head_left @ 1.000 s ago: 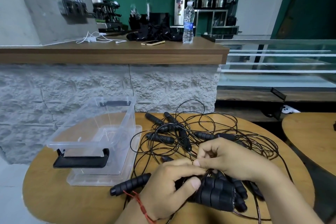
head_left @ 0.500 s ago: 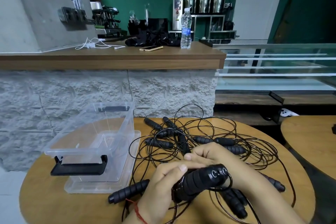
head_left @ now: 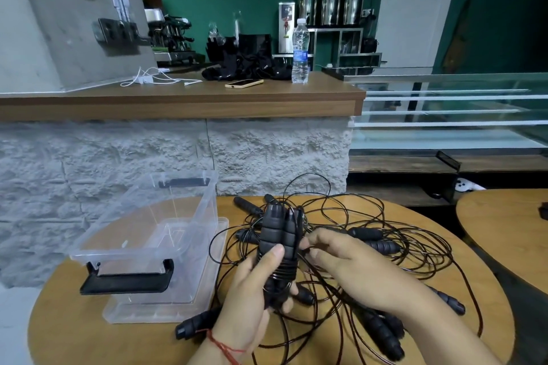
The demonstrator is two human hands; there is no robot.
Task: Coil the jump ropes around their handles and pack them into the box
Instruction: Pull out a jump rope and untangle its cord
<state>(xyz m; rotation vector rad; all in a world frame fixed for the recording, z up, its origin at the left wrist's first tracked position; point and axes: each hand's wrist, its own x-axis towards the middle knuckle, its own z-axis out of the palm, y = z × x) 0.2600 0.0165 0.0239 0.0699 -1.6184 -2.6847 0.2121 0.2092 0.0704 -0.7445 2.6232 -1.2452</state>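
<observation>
The left grip holds two handles tight. The right grip pinches the rope. The rope could catch in the messy pile and pull loose.

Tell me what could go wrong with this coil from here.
The cord wound on the handle pair in the left hand seems to run into the tangled ropes; winding may snag and drag them.
The coils sit low on the pair; if the right hand slackens, they may unwind.
</observation>
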